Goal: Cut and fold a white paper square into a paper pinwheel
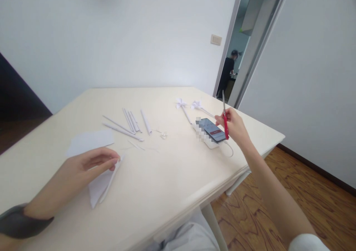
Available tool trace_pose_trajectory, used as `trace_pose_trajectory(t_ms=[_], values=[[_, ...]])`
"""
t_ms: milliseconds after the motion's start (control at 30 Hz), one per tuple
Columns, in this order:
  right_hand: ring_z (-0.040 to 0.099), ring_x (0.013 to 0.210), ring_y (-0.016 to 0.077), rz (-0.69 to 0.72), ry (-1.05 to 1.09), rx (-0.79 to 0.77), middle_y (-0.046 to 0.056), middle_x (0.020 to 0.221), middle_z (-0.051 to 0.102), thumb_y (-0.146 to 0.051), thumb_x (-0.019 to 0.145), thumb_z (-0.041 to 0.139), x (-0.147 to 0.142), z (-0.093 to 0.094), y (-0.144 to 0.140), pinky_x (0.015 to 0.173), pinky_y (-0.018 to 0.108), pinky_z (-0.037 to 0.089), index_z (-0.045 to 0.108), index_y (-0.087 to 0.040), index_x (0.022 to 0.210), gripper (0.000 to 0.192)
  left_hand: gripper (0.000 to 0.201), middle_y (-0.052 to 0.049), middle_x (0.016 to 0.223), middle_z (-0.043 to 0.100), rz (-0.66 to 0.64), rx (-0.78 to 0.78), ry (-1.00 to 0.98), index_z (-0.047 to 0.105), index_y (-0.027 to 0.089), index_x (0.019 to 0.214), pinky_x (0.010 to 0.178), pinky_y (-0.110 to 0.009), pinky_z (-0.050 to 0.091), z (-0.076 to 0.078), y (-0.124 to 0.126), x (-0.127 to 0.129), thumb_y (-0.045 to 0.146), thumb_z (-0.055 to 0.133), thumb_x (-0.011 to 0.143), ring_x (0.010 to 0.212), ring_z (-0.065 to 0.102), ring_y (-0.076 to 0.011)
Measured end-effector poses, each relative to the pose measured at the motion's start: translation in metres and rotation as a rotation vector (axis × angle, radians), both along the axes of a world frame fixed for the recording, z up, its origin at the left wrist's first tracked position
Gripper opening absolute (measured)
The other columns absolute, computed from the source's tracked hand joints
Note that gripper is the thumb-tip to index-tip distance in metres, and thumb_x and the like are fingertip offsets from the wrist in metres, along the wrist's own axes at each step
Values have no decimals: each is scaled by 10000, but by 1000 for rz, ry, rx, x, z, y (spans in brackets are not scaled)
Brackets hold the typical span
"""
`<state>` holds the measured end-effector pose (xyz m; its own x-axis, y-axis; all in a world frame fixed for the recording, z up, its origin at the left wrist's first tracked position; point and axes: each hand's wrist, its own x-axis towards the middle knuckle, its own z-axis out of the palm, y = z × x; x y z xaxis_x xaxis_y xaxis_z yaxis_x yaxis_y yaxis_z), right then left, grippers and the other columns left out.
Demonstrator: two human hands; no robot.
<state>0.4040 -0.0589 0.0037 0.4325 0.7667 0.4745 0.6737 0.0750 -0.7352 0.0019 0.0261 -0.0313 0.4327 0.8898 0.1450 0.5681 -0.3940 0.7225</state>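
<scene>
My left hand (93, 163) pinches the tip of a partly rolled sheet of white paper (100, 186), which slants down toward the near table edge. Over the right side of the table, my right hand (235, 126) is closed around red-handled scissors (225, 124), seen edge-on with the blades pointing up. Just below that hand lies a phone (213, 130) with its screen lit. Several rolled white paper sticks (130, 121) are spread beyond my left hand, and a flat sheet of paper (90, 140) lies behind it.
Two paper pinwheels on sticks, one left (181, 103) and one right (197, 104), lie at the table's back right. Paper scraps (163, 135) sit mid-table. A white cable (231, 150) loops beside the phone. Beyond the doorway, a person (228, 67) in dark clothes bends forward.
</scene>
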Motion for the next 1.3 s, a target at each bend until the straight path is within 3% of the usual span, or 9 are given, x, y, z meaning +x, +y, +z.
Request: trace_pose_trajectory(t_ms=[267,500,600,733,933,1300], values=[[574,641,163,467,44,-230,-14,759,597,-454,715,595,-124,-15,40,519,250,410,422,-229,790,293,166,30,895,647,29,-87,-80,604,261,829,809,-267,429,-2,0,-1,401,628,743,880,590,-188],[568,677,168,661,42,-272,-4,798,588,-433,641,666,-192,-21,82,536,254,414,438,-217,840,371,152,-2,789,624,83,-63,-253,617,196,800,709,-239,439,7,-2,2,341,612,753,758,569,-155],[600,694,168,731,132,-284,14,865,622,-428,709,613,-202,-36,79,566,267,435,449,-218,898,327,153,-15,758,613,112,-58,-334,620,177,787,666,-254,437,5,0,2,321,620,735,703,552,-153],[601,820,182,761,-33,-155,39,909,649,-404,756,586,-203,-50,68,694,288,431,513,-203,868,242,175,-21,766,626,90,-107,-489,635,164,798,656,-257,428,0,0,2,326,625,731,686,551,-141],[524,601,148,675,-244,-114,0,683,591,-436,819,492,-203,-46,64,549,249,355,482,-202,743,246,192,-35,774,654,56,-160,-615,666,151,794,659,-263,425,-1,0,3,329,640,727,687,561,-139],[504,567,155,608,-533,-31,18,676,608,-331,850,456,-209,-46,55,545,254,321,500,-198,785,155,202,-37,795,674,24,-238,-747,676,154,867,731,-288,446,-3,0,3,297,664,726,730,590,-150]])
